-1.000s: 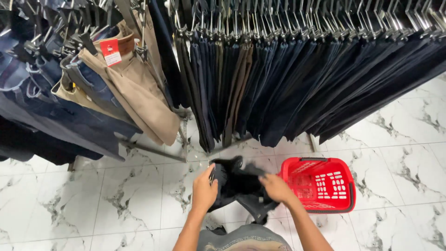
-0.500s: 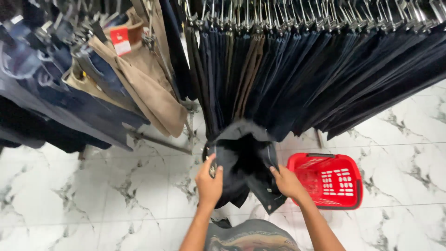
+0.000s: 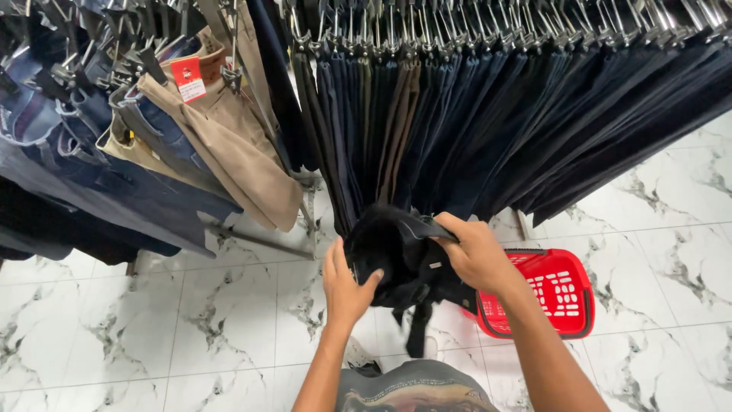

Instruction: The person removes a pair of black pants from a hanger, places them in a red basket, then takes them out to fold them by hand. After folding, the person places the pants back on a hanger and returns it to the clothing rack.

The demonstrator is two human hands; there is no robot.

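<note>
The person holds a bundle of dark trousers [image 3: 400, 255] with both hands, out in front of the body and above the white marble floor [image 3: 152, 336]. The left hand [image 3: 347, 286] is curled around the lower left side of the bundle, with the thumb pressed on the cloth. The right hand [image 3: 476, 252] is closed on the top right edge, where the waistband shows. One dark leg of the trousers hangs down below the two hands.

Just past the hands is a long row of dark trousers on hangers [image 3: 488, 114]. Up and to the left of the left hand hang tan trousers [image 3: 236, 152] and blue jeans [image 3: 91, 152]. A red basket [image 3: 568, 305] sits on the floor just to the right of the right hand; it looks bare inside.

The trousers are bunched, not flat or folded, and they are not on a hanger. So it seems the work on this pair is only part done: it is in hand but not yet hung or put down.
</note>
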